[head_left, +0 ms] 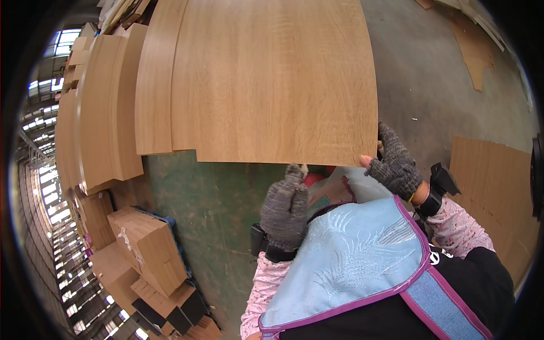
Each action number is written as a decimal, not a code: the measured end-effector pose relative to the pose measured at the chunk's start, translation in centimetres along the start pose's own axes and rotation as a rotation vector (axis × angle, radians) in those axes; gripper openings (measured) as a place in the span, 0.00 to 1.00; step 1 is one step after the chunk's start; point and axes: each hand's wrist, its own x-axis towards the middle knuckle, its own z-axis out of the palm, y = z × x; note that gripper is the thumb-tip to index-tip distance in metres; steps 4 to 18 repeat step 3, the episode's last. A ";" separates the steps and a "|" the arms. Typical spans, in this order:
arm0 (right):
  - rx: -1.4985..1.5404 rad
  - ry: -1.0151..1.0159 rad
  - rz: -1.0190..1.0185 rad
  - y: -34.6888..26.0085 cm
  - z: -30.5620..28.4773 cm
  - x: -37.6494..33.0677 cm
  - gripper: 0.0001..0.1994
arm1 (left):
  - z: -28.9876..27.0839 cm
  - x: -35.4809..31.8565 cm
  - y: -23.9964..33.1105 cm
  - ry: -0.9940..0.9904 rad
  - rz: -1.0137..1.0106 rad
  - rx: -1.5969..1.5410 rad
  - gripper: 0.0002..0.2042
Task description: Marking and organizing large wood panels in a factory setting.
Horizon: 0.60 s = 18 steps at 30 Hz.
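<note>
A large light wood-grain board (272,85) lies flat in front of me, its near edge running crosswise just ahead of my body. My left hand (283,209), in a grey knit glove with bare fingertips, is closed at the middle of that near edge; its fingertips meet the board there. At the near right corner, my right hand (396,167), in a matching glove, grips the board. Its thumb rests at the near edge while the other fingers reach along the right side. What lies under the board is mostly hidden.
More wood-grain panels (156,85) lie along the left side of the board. Tall panel stacks (102,113) stand farther left, with shorter stacks (150,249) at the lower left. A cardboard sheet (493,192) lies on the floor at right, and a torn brown piece (473,51) farther off.
</note>
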 end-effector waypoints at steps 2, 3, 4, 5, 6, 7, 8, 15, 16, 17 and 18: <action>-0.005 0.005 -0.004 0.2 -0.2 -0.1 0.42 | -0.6 0.3 0.5 -0.020 -0.133 0.040 0.12; -0.007 0.004 -0.012 0.1 -0.2 -0.1 0.42 | -0.8 0.5 0.3 -0.033 -0.100 0.041 0.11; -0.007 0.004 -0.012 0.1 -0.2 -0.1 0.42 | -0.8 0.5 0.3 -0.033 -0.100 0.041 0.11; -0.007 0.004 -0.012 0.1 -0.2 -0.1 0.42 | -0.8 0.5 0.3 -0.033 -0.100 0.041 0.11; -0.007 0.004 -0.012 0.1 -0.2 -0.1 0.42 | -0.8 0.5 0.3 -0.033 -0.100 0.041 0.11; -0.007 0.004 -0.012 0.1 -0.2 -0.1 0.42 | -0.8 0.5 0.3 -0.033 -0.100 0.041 0.11; -0.007 0.004 -0.012 0.1 -0.2 -0.1 0.42 | -0.8 0.5 0.3 -0.033 -0.100 0.041 0.11; -0.007 0.004 -0.012 0.1 -0.2 -0.1 0.42 | -0.8 0.5 0.3 -0.033 -0.100 0.041 0.11; -0.007 0.004 -0.012 0.1 -0.2 -0.1 0.42 | -0.8 0.5 0.3 -0.033 -0.100 0.041 0.11; -0.007 0.004 -0.012 0.1 -0.2 -0.1 0.42 | -0.8 0.5 0.3 -0.033 -0.100 0.041 0.11; -0.007 0.004 -0.012 0.1 -0.2 -0.1 0.42 | -0.8 0.5 0.3 -0.033 -0.100 0.041 0.11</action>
